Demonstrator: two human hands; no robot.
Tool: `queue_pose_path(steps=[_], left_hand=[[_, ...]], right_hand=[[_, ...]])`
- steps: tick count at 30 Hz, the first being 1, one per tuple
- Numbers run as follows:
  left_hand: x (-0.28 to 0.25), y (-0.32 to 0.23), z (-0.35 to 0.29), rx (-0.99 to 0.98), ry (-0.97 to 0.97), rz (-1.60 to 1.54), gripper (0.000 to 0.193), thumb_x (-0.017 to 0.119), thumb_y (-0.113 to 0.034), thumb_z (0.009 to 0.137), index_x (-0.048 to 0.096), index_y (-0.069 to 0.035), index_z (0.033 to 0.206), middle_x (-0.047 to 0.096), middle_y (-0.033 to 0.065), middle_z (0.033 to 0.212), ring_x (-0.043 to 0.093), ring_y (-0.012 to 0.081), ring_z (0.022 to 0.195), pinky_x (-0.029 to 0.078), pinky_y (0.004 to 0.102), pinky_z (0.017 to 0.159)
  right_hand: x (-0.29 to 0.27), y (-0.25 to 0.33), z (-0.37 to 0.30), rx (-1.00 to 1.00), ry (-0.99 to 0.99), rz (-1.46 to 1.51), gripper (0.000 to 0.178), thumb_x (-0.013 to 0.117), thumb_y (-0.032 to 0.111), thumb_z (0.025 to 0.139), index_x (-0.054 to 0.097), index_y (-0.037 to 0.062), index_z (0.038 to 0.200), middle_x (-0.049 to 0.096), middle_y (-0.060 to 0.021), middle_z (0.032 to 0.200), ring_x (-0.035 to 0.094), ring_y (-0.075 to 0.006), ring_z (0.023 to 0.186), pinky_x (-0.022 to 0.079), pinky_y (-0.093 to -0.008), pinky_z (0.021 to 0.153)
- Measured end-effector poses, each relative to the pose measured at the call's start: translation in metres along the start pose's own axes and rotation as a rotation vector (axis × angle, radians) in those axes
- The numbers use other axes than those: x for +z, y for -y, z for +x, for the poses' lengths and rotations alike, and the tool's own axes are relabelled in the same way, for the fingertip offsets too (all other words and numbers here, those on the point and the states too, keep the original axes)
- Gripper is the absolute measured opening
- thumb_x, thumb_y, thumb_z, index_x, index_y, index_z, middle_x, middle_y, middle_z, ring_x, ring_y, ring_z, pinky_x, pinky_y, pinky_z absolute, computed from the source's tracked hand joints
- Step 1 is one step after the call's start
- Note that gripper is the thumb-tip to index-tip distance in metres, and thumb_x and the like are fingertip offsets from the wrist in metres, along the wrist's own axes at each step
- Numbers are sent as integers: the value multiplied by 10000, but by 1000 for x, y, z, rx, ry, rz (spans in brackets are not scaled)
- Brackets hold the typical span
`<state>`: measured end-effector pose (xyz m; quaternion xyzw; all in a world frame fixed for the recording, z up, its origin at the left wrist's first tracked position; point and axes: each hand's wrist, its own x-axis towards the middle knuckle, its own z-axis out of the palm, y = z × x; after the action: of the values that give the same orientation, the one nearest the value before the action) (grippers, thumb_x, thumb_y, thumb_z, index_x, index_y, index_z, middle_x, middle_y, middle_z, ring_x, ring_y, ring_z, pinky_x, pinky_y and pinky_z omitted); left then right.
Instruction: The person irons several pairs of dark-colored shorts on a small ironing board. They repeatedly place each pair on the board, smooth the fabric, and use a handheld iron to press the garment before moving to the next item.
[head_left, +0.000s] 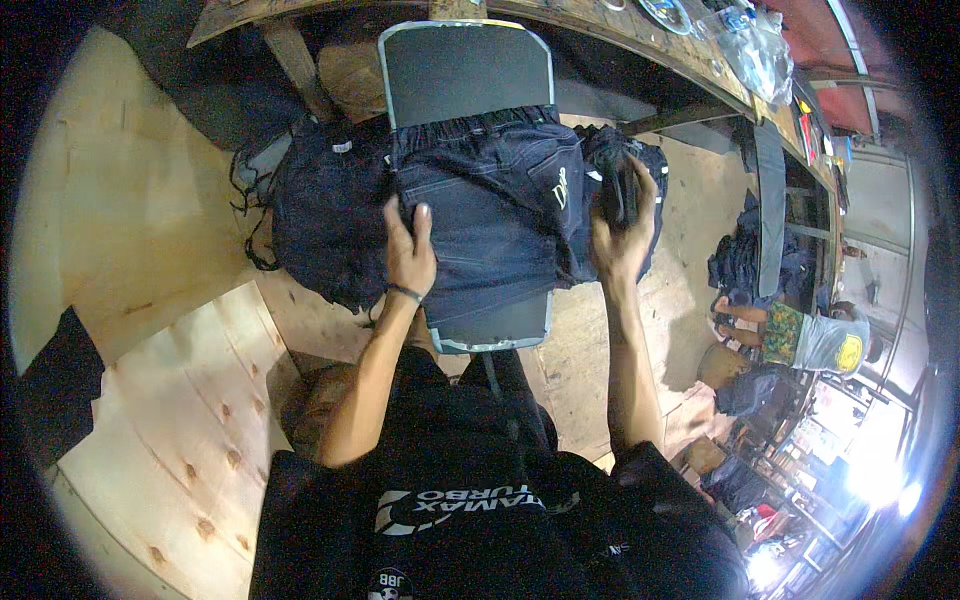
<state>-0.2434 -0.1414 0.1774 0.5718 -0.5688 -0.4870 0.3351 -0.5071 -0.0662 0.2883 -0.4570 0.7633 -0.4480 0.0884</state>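
Note:
A dark navy garment with an elastic waistband, light stitching and pale embroidered lettering, seemingly trousers or shorts (pixel 480 220), lies across a long grey board (pixel 470 75) with a pale edge. My left hand (pixel 410 255) grips the garment's left side, thumb on top and some fingers hidden under the cloth. At its right side, my right hand (pixel 625 230) is closed round a dark, blurred item (pixel 620 180); whether that is bunched cloth or a separate object I cannot make out. More dark clothing (pixel 325 220) with hanging cords spreads left of the board.
A wooden bench (pixel 700 55) runs along the far side, with a clear plastic bag (pixel 755 60) on it. Plywood sheets (pixel 185 430) lie on the left. Another person (pixel 815 340) sits at the right near piles of dark cloth (pixel 750 260). Bright light comes from the lower right.

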Motion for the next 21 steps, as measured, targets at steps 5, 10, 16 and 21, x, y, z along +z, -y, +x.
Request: queue_pose_path(steps=[5,10,16,21], left_hand=[[-3,27,-41,-122,30,-230,590,429,-448,1187,460,29,1533,606,211,1435,547,281,1383,403,387,1180],[4,36,-57,-110,78,-146,589,421,-480,1180,467,52,1430,658,215,1225,630,319,1142,481,430,1021],[-3,25,-97,-59,-15,84,560,406,-442,1184,461,49,1448,652,314,1275,647,456,1182,483,489,1026],[-7,13,-78,35,-10,92,604,419,-484,1169,468,53,1441,638,363,1314,615,522,1246,470,518,1052]], right_hand=[[-24,-24,-98,677,409,-13,623,773,376,1024,559,0,1471,667,-228,1403,640,-318,1307,486,-427,1131],[20,-61,-135,554,379,420,712,673,470,1072,538,-59,1529,646,-258,1466,593,-317,1386,424,-425,1195],[-7,-46,-174,637,423,345,614,687,419,1074,575,17,1524,658,-237,1455,596,-324,1374,431,-425,1186],[-20,-56,-151,524,561,340,673,689,459,1064,563,-15,1526,659,-222,1438,602,-287,1350,444,-410,1168]])
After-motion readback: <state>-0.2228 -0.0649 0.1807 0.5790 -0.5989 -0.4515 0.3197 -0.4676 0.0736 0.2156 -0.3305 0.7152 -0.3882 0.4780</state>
